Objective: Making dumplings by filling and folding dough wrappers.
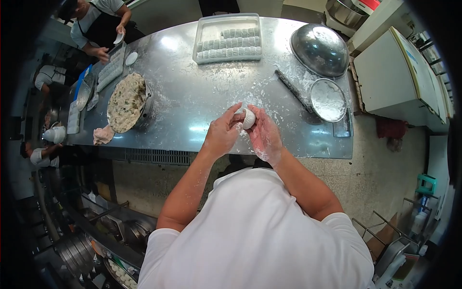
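Note:
Between my two floured hands is a small white pleated dumpling, held just above the near part of a steel table. The fingers of my left hand press its left side. My right hand cups it from the right, and some of its fingers are hidden. Flour lies scattered on the metal around both hands. Beyond them, a clear plastic tray holds rows of pleated dumplings, with a bare patch at its upper left.
On the right are a rolling pin, a bowl of flour and an upturned steel bowl. A basin of filling and a pink cloth sit left. A co-worker handles a white disc beside another dumpling tray.

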`<state>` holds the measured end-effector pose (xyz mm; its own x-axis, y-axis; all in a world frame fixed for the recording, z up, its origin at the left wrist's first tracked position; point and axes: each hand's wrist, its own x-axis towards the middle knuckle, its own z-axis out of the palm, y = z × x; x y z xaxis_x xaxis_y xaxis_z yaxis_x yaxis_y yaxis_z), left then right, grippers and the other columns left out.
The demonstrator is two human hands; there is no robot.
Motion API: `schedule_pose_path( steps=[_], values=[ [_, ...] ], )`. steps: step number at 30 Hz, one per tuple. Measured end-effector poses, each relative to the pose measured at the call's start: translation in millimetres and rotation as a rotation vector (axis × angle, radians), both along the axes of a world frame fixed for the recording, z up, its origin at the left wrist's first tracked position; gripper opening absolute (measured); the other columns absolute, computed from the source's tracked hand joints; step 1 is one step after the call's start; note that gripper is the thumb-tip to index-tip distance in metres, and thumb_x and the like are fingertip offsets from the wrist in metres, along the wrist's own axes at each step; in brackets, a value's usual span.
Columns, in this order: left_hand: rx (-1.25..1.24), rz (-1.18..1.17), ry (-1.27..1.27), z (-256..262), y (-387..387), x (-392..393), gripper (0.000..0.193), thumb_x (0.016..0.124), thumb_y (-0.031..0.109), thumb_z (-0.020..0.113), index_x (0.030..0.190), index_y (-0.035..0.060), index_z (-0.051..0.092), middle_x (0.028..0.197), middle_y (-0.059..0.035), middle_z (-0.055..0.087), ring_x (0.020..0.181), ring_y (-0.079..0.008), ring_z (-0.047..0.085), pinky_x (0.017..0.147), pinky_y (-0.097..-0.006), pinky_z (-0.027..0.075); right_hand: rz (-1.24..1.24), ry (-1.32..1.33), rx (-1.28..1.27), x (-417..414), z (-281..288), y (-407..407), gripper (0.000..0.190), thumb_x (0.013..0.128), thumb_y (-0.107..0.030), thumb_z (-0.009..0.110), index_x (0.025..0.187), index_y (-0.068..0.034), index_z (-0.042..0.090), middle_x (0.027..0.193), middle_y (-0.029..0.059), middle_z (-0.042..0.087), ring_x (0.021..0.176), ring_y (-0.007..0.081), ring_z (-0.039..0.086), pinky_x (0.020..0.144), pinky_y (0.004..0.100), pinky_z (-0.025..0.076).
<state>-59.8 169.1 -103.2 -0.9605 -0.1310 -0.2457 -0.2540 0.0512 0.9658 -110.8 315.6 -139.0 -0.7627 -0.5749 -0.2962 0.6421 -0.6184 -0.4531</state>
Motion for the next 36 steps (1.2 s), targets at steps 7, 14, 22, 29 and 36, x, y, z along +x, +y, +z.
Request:
schedule_pose_path(
  steps=[7, 14, 22, 29, 36],
  values=[
    [-0.388, -0.006, -0.083, 19.9, 22.0, -10.9, 0.064, 0.090, 0.005, 0.072, 0.149, 0.0058, 0.045, 0.117, -0.0130, 0.069, 0.108, -0.0185, 0.067, 0.093, -0.0309, 0.053, 0.057, 0.167, -0.063, -5.9, -2.4, 8.3, 0.057, 0.109, -0.036, 0.045, 0.147, 0.005, 0.036, 0.139, 0.0126, 0.048, 0.129, 0.0210, 0.048, 0.113, 0.0368, 0.034],
    [0.245, 0.049, -0.112, -24.6, -22.6, -37.9, 0.062, 0.090, 0.010, 0.073, 0.145, 0.0039, 0.045, 0.111, -0.0100, 0.067, 0.102, -0.0193, 0.067, 0.088, -0.0331, 0.054, 0.024, 0.272, 0.153, -22.5, -14.7, 7.3, 0.065, 0.107, -0.036, 0.046, 0.154, 0.005, 0.028, 0.151, 0.0161, 0.043, 0.141, 0.0256, 0.040, 0.118, 0.0381, 0.028],
    [0.393, 0.049, 0.010, -45.3, -140.8, -170.4, 0.055, 0.090, 0.011, 0.073, 0.139, 0.0048, 0.050, 0.116, -0.0113, 0.067, 0.104, -0.0207, 0.066, 0.088, -0.0363, 0.054, -0.050, 0.184, 0.299, -50.6, -34.4, 11.0, 0.056, 0.106, -0.037, 0.048, 0.144, 0.003, 0.046, 0.137, 0.0168, 0.058, 0.129, 0.0260, 0.055, 0.110, 0.0373, 0.040],
    [-0.273, 0.104, 0.005, -70.9, -219.0, -332.2, 0.057, 0.081, 0.019, 0.080, 0.133, 0.0049, 0.060, 0.103, -0.0100, 0.071, 0.093, -0.0186, 0.067, 0.082, -0.0320, 0.054, -0.106, 0.112, 0.417, -40.4, -44.6, 0.3, 0.049, 0.106, -0.036, 0.049, 0.132, 0.005, 0.055, 0.127, 0.0167, 0.064, 0.120, 0.0258, 0.061, 0.105, 0.0366, 0.045],
    [-1.076, -0.152, -0.070, -92.9, -215.7, -387.2, 0.047, 0.080, 0.021, 0.068, 0.126, 0.0114, 0.067, 0.118, -0.0209, 0.070, 0.111, -0.0371, 0.067, 0.096, -0.0436, 0.053, -0.255, -0.002, 0.523, -31.5, -43.2, 12.0, 0.045, 0.104, -0.034, 0.054, 0.128, 0.004, 0.058, 0.122, 0.0148, 0.065, 0.114, 0.0239, 0.063, 0.101, 0.0355, 0.047]
  ],
)
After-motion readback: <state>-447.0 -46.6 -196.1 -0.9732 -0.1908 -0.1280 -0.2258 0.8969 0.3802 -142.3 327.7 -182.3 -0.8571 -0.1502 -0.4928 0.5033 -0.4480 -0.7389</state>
